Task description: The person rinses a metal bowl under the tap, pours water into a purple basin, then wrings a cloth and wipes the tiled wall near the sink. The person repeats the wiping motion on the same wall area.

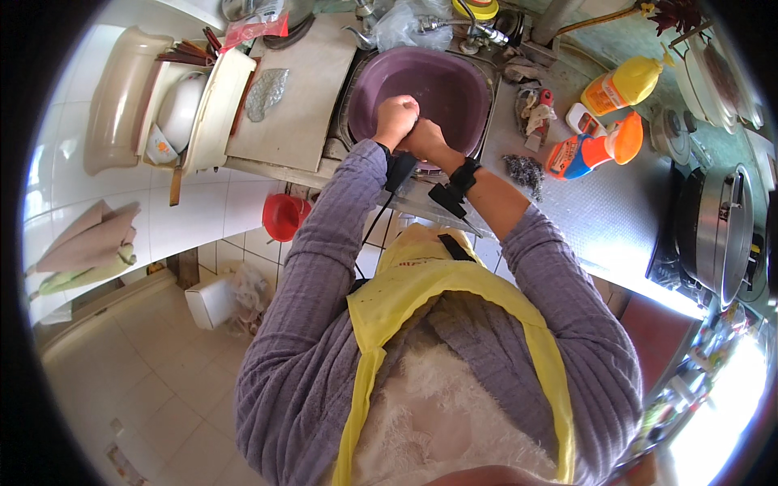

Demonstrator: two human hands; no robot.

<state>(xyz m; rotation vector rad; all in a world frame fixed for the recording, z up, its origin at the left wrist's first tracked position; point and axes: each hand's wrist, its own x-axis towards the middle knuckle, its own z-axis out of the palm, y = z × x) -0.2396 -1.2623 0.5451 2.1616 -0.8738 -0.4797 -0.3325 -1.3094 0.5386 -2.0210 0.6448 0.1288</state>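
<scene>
A purple plastic basin (450, 79) sits in the sink under the taps. Over its near edge are both my hands, close together. My left hand (398, 118) is curled, with its fingers bent inward. Just beside it, my right hand (425, 141) is lower and partly hidden; a small dark patch shows between the two, too little to name. Each wrist wears a black strap with a device. Right of the basin lie a red-handled scraper (540, 121) with a rag around it and a steel wool scrubber (524, 175).
Spray bottle (592, 149) and yellow bottle (626, 85) stand on the right counter, with a metal pot (717, 225) beyond. On the left are a white board (298, 97), a cream dish rack (222, 115) holding bowls and a knife, and a red bucket (282, 217) below.
</scene>
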